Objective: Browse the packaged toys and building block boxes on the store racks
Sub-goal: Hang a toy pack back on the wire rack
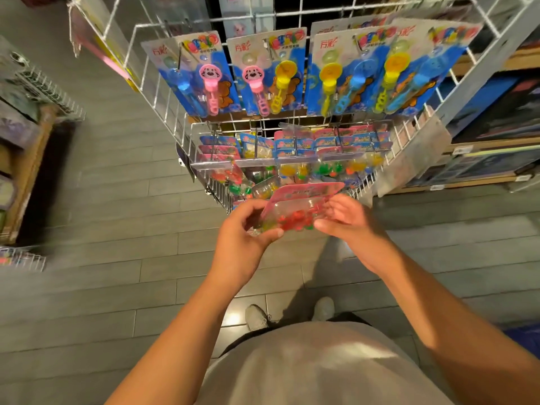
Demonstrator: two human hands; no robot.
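Note:
I hold a pink-carded blister pack (295, 210) of small red, yellow and green toys in front of a white wire rack (187, 133). My left hand (244, 241) grips its left lower edge, thumb on the clear plastic. My right hand (347, 222) holds the right side, fingers curled round the edge. Above, blue cards with bubble wands (264, 73) hang in a row. Below them hang more small toy packs (330, 147) on hooks.
A wooden shelf with boxes (496, 118) stands at the right, and another blurred shelf unit (26, 135) at the left. Grey floor tiles (117, 229) lie between them. My shoes (257, 317) stand close to the rack's foot.

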